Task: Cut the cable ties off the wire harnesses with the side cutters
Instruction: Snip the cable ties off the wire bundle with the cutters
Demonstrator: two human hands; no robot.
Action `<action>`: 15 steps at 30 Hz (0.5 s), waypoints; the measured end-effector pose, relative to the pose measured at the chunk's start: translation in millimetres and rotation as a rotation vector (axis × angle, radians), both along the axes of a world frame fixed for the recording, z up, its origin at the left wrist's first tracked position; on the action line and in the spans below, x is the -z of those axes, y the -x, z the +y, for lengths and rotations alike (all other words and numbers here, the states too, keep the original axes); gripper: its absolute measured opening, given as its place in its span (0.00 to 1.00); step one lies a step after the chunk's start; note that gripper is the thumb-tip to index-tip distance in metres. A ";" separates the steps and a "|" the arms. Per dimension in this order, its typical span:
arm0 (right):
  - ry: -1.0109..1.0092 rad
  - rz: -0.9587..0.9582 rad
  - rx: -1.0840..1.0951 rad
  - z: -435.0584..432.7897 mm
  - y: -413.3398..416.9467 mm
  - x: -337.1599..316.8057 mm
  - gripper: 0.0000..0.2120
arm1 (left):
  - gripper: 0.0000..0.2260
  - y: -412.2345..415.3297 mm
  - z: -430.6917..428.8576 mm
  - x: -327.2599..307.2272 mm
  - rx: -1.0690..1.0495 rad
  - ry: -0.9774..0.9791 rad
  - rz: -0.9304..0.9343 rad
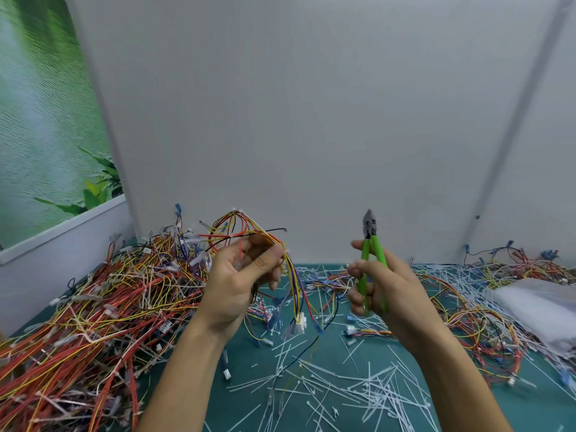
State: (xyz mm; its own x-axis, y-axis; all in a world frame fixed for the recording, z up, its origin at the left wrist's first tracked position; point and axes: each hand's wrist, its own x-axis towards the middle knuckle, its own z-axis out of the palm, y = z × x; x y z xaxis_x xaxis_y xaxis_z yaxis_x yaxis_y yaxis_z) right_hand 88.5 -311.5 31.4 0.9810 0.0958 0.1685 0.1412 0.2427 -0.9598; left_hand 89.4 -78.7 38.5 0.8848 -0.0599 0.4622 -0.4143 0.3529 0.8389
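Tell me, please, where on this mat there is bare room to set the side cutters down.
Barest: the green mat strip between the left forearm and the cut ties; a smaller patch at the right edge. Crowded: the harness heap on the left and the tangle on the right.

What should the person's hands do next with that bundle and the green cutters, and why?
Probably bring the side cutters in the right hand leftward to the wire harness that the left hand holds up. The cutters point upward, apart from the wires, so nothing can be cut yet.
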 end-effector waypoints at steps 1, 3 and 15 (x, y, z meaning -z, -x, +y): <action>0.011 0.031 0.020 -2.1 -1.7 1.3 0.24 | 0.07 -0.5 -0.2 -0.7 0.040 0.076 0.046; 0.021 0.089 0.003 -2.9 -3.4 3.7 0.26 | 0.04 -2.3 0.8 -2.9 0.137 0.223 0.135; -0.116 0.085 -0.896 -11.3 8.9 -0.3 0.30 | 0.05 -20.4 9.4 3.7 0.033 0.342 0.318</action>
